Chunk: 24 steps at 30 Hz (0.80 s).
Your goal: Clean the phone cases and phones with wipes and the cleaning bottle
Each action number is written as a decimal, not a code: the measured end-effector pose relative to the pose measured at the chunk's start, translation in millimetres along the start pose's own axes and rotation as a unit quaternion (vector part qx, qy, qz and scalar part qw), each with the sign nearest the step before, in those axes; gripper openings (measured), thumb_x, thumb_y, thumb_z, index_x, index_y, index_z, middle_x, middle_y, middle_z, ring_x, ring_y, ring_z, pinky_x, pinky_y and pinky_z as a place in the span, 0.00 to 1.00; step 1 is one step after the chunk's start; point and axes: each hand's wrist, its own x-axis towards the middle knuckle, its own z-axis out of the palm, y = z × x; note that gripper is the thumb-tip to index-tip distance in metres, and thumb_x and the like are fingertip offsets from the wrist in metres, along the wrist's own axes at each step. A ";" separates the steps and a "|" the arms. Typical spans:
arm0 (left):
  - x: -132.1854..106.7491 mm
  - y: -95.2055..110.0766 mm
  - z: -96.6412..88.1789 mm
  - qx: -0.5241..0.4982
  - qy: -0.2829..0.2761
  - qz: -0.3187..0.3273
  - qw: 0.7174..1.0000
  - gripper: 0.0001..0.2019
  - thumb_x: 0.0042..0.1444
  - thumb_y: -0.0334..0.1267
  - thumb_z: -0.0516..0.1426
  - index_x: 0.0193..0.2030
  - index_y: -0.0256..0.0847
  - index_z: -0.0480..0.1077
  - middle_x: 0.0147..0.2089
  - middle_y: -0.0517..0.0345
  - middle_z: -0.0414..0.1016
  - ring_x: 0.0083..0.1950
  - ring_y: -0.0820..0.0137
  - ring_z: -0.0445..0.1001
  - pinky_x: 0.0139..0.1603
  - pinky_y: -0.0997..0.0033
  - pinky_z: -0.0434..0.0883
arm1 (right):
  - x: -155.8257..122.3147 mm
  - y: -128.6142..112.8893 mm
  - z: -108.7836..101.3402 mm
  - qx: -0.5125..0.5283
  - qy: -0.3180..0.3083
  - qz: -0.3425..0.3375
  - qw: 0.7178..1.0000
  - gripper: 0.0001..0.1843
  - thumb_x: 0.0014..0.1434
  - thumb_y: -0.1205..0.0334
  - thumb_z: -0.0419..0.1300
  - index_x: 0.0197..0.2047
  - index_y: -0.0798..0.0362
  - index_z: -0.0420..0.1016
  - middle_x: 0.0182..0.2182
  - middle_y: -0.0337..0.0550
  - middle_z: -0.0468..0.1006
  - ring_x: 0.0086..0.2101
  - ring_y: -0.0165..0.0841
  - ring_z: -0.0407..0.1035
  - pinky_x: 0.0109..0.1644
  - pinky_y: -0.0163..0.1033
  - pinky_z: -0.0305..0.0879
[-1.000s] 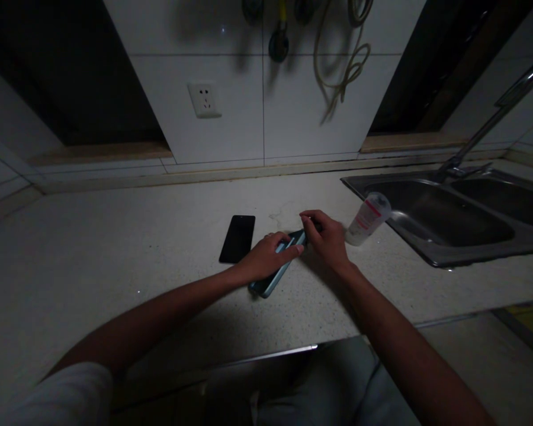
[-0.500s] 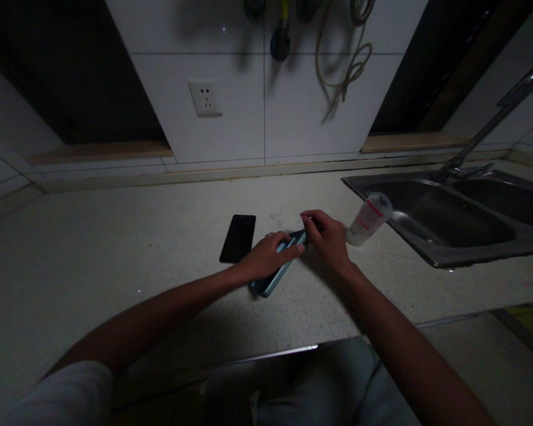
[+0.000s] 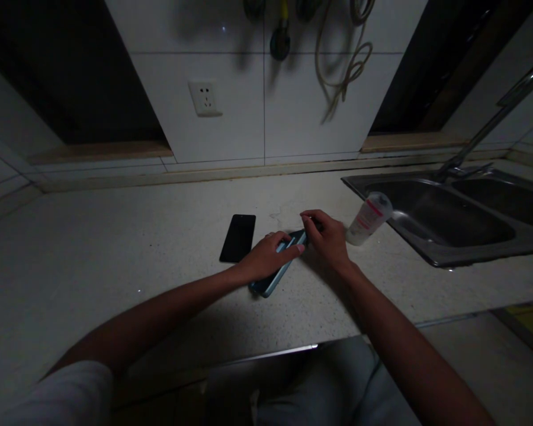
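Note:
My left hand (image 3: 273, 257) is wrapped over a long dark object with pale blue edges (image 3: 273, 285), which looks like a slim case. It rests at a slant on the counter, its middle covered by my fingers. At its far right end my right hand (image 3: 326, 238) is closed in a pinch, thumb against fingers. Whatever is between those fingertips is too dark and small to make out. A black smartphone (image 3: 238, 238) lies flat just left of my left hand. Right of my right hand, a clear plastic cup with red print (image 3: 369, 219) stands on the counter.
A steel double sink (image 3: 435, 251) with a tall faucet (image 3: 479, 139) is set into the counter (image 3: 115, 236) on the right. The tiled wall behind carries a power socket (image 3: 205, 98) and a hanging looped cord (image 3: 349, 77). The counter's front edge runs close to my body.

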 end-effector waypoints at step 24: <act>-0.2 0.3 0.9 -0.021 0.004 0.011 1.000 0.24 0.59 0.60 0.55 0.49 0.40 0.71 0.48 0.48 0.74 0.48 0.62 0.71 0.51 0.59 0.67 | -0.6 -1.7 -1.0 0.004 -0.003 -0.001 1.000 0.12 0.64 0.58 0.56 0.41 0.53 0.79 0.31 0.43 0.81 0.29 0.34 0.71 0.35 0.39 0.66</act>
